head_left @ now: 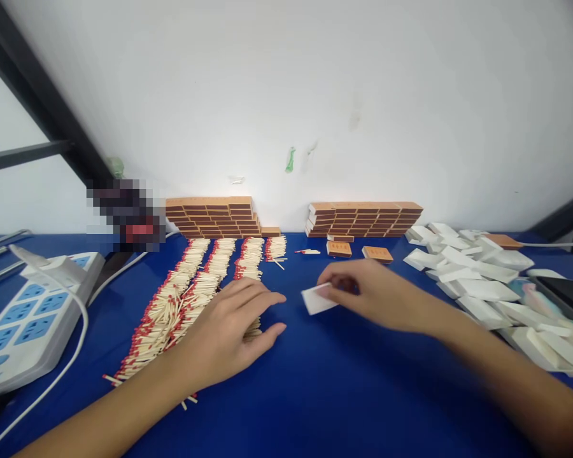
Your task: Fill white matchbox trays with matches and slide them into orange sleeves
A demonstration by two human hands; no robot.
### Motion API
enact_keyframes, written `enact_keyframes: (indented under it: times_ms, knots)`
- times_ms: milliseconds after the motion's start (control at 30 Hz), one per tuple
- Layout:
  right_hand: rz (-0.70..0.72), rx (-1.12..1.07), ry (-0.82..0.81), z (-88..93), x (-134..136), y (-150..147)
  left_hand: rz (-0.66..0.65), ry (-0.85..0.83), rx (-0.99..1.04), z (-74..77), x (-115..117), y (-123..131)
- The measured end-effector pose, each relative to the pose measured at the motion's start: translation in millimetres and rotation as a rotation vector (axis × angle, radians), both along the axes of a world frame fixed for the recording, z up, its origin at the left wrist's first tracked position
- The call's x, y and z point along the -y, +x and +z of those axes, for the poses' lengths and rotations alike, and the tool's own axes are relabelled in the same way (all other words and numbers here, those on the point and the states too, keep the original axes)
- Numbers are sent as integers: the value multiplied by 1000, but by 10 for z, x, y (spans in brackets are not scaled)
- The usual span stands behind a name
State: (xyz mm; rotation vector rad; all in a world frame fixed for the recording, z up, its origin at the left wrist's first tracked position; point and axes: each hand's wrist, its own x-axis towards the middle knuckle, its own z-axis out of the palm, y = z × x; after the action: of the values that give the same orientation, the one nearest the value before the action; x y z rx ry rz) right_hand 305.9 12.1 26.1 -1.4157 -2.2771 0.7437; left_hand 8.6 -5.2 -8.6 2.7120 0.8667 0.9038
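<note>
My right hand [363, 289] pinches a small white matchbox tray [318, 301] between thumb and fingers, just above the blue table [344, 381]. To its left my left hand [239, 318] is held with thumb and fingers apart and nothing visible between them. Beneath and beside that hand lie long rows of red-tipped matches [167, 312], partly hidden by it. A short row of matches [275, 247] and a small bunch of matches [307, 252] lie farther back. Two orange matchboxes, one nearer the middle [339, 249] and one to the right [377, 254], rest beyond my right hand.
Matchboxes are stacked against the wall in a left stack [214, 217] and a right stack [363, 219]. White trays [477, 273] are heaped at the right, beside a dark phone [568, 296]. At the left stands a power strip [38, 318] with a white cable [76, 356].
</note>
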Motion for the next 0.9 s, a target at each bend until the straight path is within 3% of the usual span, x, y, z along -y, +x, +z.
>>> enact_keyframes:
  times_ms: [67, 167, 267, 367, 533, 900]
  knots:
    - [51, 29, -2, -69, 51, -167, -1, -34, -68, 24, 20, 12]
    - [18, 65, 75, -142, -46, -162, -29, -45, -137, 20, 45, 28]
    - [-108, 124, 296, -264, -309, -29, -60, -60, -139, -28, 48, 41]
    - [-96, 227, 471, -425, -573, 76, -66, -70, -101, -73, 40, 49]
    - [-77, 255, 476, -555, -720, 138, -71, -78, -67, -80, 35, 52]
    - [29, 212, 455, -530, -481, 144, -81, -81, -42, -78, 25, 36]
